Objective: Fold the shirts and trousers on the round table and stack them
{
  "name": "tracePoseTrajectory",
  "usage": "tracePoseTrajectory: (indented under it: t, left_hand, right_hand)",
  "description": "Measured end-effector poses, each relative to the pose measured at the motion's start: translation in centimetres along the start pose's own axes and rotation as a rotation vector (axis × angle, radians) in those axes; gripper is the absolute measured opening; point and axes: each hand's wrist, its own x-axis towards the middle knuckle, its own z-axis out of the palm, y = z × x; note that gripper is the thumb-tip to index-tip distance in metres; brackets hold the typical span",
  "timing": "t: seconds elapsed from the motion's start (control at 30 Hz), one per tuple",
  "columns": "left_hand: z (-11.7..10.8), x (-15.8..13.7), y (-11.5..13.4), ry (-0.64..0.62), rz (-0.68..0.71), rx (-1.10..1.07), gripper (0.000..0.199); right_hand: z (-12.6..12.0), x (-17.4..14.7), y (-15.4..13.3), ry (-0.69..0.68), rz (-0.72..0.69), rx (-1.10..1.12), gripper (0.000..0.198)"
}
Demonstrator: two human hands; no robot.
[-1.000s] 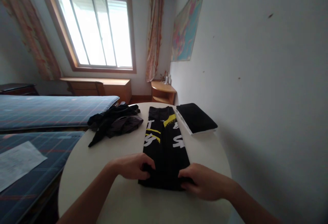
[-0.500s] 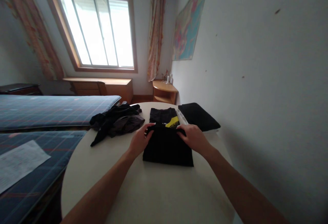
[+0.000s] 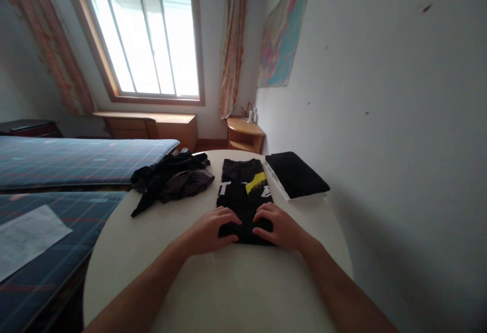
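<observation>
A black shirt (image 3: 245, 198) with a yellow patch and white lettering lies folded into a narrow flat rectangle on the table. My left hand (image 3: 211, 229) rests on its near left corner, fingers on the cloth and thumb apart from them. On the near right corner lies my right hand (image 3: 279, 225), likewise with thumb and fingers apart. Both hands touch the cloth without gripping it. Parts of the shirt's near corners are hidden under them.
Crumpled dark clothes (image 3: 173, 178) lie on the round white table (image 3: 243, 282) at left. A folded black garment (image 3: 299, 174) sits on something white at right. Left of the table are plaid mattresses (image 3: 83, 163), one bearing a paper sheet (image 3: 32, 236). A wall (image 3: 399, 170) stands at right.
Both hands have let go of the folded edge and come down nearer to me onto the shirt. The upper layer no longer stands raised, and more of the printed lettering shows.
</observation>
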Motion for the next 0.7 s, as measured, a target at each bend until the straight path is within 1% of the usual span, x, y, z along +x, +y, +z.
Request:
tracePoseTrajectory:
  t: [0.03, 0.07, 0.13, 0.2, 0.3, 0.43, 0.5, 0.53, 0.6, 0.67, 0.7]
  left_hand:
    - [0.2, -0.2, 0.4, -0.062, 0.01, 0.028, 0.032]
    - [0.5, -0.2, 0.7, -0.098, 0.004, 0.066, 0.034]
    - [1.0, -0.2, 0.8, -0.114, -0.034, 0.148, 0.034]
    - [1.4, -0.1, 0.5, -0.103, -0.078, 0.206, 0.03]
    - [1.4, 0.0, 0.1, -0.112, -0.114, 0.221, 0.023]
    - [0.8, -0.1, 0.1, -0.152, -0.157, 0.159, 0.018]
    - [0.3, -0.3, 0.4, -0.22, -0.179, 0.09, 0.018]
    - [0.1, -0.4, 0.6, -0.273, -0.205, 0.038, 0.018]
    - [-0.4, -0.8, 1.1, -0.411, -0.279, -0.091, 0.02]
    - [-0.6, -1.2, 1.6, -0.554, -0.331, -0.245, 0.026]
    - [-0.6, -1.3, 1.8, -0.609, -0.338, -0.314, 0.028]
  right_hand:
    - [-0.1, -0.2, -0.5, -0.059, -0.018, 0.015, 0.028]
    - [-0.1, -0.4, -1.0, -0.099, -0.024, 0.016, 0.036]
    - [0.0, -0.5, -1.6, -0.124, -0.027, -0.005, 0.042]
    - [0.2, -0.4, -2.0, -0.115, -0.035, -0.028, 0.037]
    - [0.3, -0.3, -2.0, -0.117, -0.024, -0.025, 0.028]
    - [0.4, -0.3, -1.7, -0.144, -0.007, 0.034, 0.02]
    - [0.4, -0.3, -1.8, -0.193, 0.005, 0.103, 0.019]
    - [0.3, -0.4, -2.0, -0.245, 0.032, 0.16, 0.019]
    - [0.2, -0.4, -2.5, -0.407, 0.119, 0.319, 0.022]
    - [0.0, -0.5, -3.1, -0.602, 0.189, 0.504, 0.034]
    - [0.0, -0.5, -3.4, -0.673, 0.204, 0.581, 0.039]
